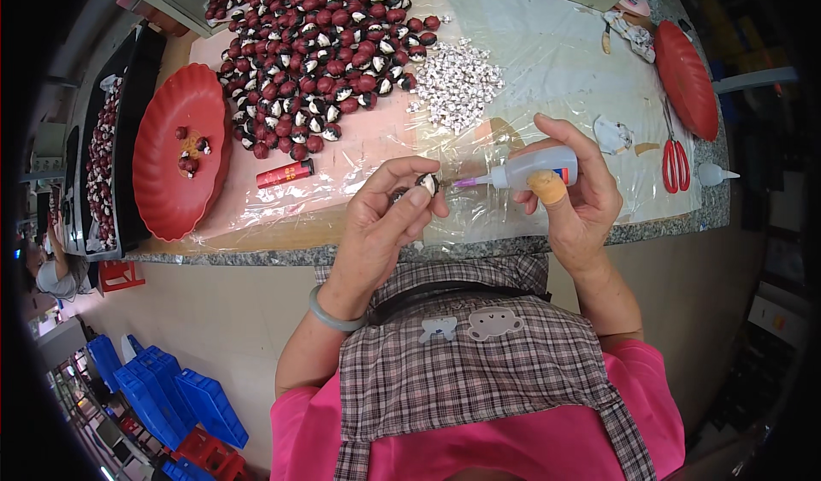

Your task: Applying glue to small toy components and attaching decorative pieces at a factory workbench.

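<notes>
My left hand point(380, 212) pinches a small round black-and-white piece point(428, 183) between thumb and fingers. Wrapped around a translucent squeeze bottle point(517, 171) is my right hand point(590, 199), whose thumb wears a tan cover point(547, 187). The bottle lies sideways, its purple nozzle pointing at the piece, close to it; whether the tip touches cannot be made out. Beyond my hands lies a large heap of round dark red, black and white pieces point(316, 58). A pile of tiny white parts point(457, 83) sits beside it.
A scalloped red tray point(154, 173) at left holds several pieces, near a red cylinder point(285, 174). At right are another red tray point(684, 79), red-handled scissors point(676, 165) and a small nozzle bottle point(715, 174). A black crate point(141, 79) stands far left; another person point(64, 276) is beyond.
</notes>
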The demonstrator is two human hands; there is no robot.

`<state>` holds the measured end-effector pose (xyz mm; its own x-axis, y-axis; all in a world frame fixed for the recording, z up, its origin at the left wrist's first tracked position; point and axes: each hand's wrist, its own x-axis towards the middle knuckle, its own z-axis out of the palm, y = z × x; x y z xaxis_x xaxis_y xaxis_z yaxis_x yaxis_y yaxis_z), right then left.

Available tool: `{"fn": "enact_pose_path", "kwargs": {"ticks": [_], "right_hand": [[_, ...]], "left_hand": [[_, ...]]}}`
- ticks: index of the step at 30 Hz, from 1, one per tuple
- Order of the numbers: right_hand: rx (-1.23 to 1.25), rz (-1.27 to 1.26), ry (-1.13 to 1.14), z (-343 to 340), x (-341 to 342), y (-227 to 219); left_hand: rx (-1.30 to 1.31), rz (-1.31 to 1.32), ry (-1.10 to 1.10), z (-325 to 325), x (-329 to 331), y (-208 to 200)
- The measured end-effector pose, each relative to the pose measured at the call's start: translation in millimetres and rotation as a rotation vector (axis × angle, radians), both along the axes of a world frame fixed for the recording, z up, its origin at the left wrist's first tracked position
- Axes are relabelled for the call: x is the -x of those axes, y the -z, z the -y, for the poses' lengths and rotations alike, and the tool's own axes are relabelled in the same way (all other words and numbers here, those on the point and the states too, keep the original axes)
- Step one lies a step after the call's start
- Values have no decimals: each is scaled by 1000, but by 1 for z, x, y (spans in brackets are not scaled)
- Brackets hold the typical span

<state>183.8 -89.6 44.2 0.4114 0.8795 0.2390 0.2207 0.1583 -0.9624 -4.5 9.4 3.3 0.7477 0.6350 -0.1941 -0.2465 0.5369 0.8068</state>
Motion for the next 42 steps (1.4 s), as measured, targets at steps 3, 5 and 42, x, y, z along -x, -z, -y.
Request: {"fn": "enact_pose_path", "kwargs": {"ticks": [3,5,42], "right_hand": [[2,27,1,0,0,0],[-10,35,-8,0,-1,1],[356,-278,-21,-38,-36,26]], "left_hand": [[4,-14,-1,0,1,0],[13,-27,3,0,1,0],[-22,-57,-55,-10,8,-1]]}}
